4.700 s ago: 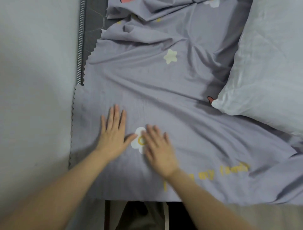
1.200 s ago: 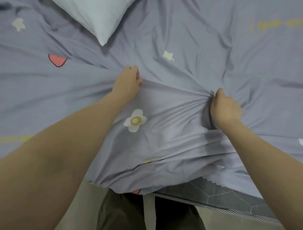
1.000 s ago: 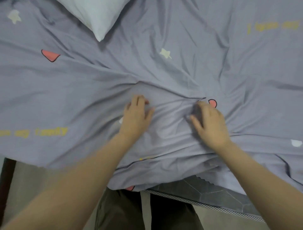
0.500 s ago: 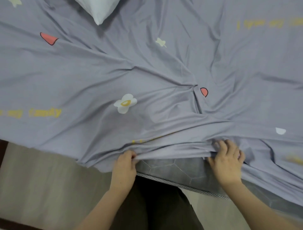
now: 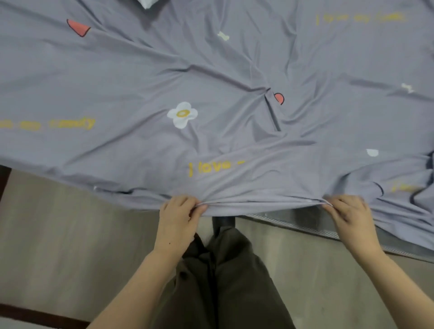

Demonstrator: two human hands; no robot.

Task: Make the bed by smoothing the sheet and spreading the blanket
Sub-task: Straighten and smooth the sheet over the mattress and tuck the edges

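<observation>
A grey-lilac sheet (image 5: 145,77) printed with flowers, hearts and yellow lettering covers the bed and fills the upper part of the head view. It is creased, with folds running toward a pucker near a red heart at centre right. My left hand (image 5: 179,214) pinches the sheet's near hem at the bed's edge. My right hand (image 5: 347,216) grips the same hem further right. The hem is stretched taut between both hands and hangs just over the mattress edge (image 5: 293,219). No blanket is in view.
A white pillow corner (image 5: 146,2) shows at the top edge. My dark trousers and one shoe (image 5: 224,222) stand on the beige floor (image 5: 70,230) directly under the hem. A dark wooden strip (image 5: 35,314) runs along the lower left.
Both hands left the top of the sheet, took hold of its near hem and pulled it toward me. The hem now covers more of the mattress edge, and the lettering has come into view.
</observation>
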